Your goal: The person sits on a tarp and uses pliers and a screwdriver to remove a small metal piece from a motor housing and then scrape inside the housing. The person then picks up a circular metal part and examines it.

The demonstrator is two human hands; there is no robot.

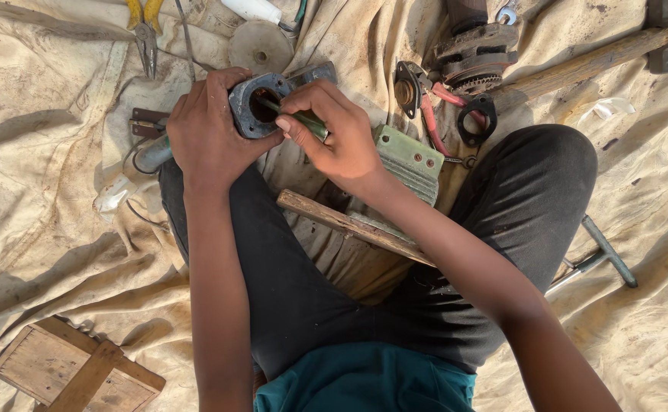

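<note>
Head view: I see my left hand (210,130) wrapped around a grey metal housing (261,104) with a round bore, gripping it above my left knee. My right hand (334,133) is closed on a thin green-handled tool (307,122), its tip inside the bore. A wooden stick (349,226) lies across my lap, touching a green metal block (408,159). Yellow-handled pliers (145,30) lie at top left on the cloth (36,191), a hammer (616,49) at top right, a wooden frame (74,370) at bottom left.

Hammer (624,47), pliers (145,30), wooden stool (74,372).
</note>
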